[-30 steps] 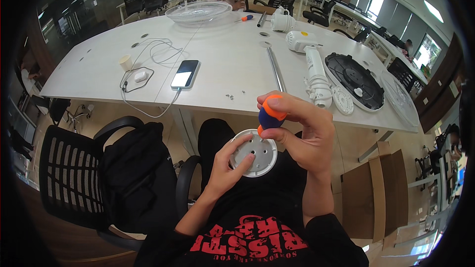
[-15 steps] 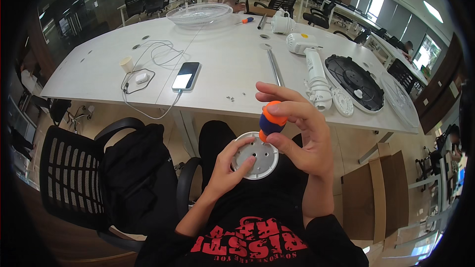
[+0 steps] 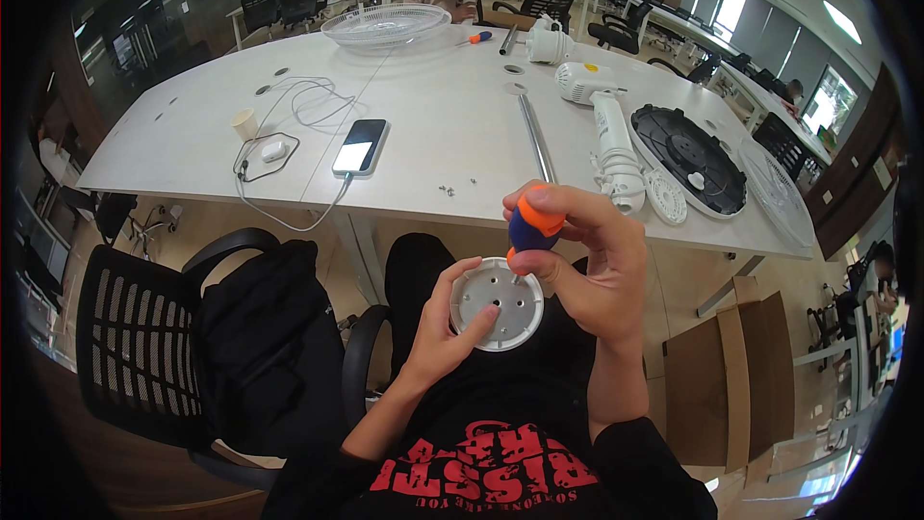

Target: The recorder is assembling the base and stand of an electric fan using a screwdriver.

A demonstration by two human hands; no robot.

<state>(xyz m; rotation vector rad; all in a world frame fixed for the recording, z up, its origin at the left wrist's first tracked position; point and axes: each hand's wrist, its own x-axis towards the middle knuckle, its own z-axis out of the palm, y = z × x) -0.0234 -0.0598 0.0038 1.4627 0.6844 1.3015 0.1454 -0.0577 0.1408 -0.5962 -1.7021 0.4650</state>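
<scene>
Over my lap, my left hand (image 3: pixel 435 339) grips a round white base plate (image 3: pixel 515 323) by its left side, thumb laid across its holed face. My right hand (image 3: pixel 604 279) has its fingers wrapped round the handle of an orange and dark blue screwdriver (image 3: pixel 532 229). The screwdriver leans over the plate's upper right part, its shaft pointing down at the face. Whether its tip sits in a screw I cannot tell. Several small screws (image 3: pixel 449 192) lie near the table's front edge.
On the white table (image 3: pixel 192 159) are a phone (image 3: pixel 361 148) on a cable, a paper cup (image 3: pixel 244 123), a metal tube (image 3: pixel 535 140), white fan parts (image 3: pixel 611 135), a black round cover (image 3: pixel 685 162) and another screwdriver (image 3: pixel 479 38). A chair (image 3: pixel 144 347) with a black bag stands left, a cardboard box (image 3: pixel 707 390) right.
My right fingers, spread and lifted before, have closed round the screwdriver handle, which has shifted slightly right. My left hand and the plate have barely moved.
</scene>
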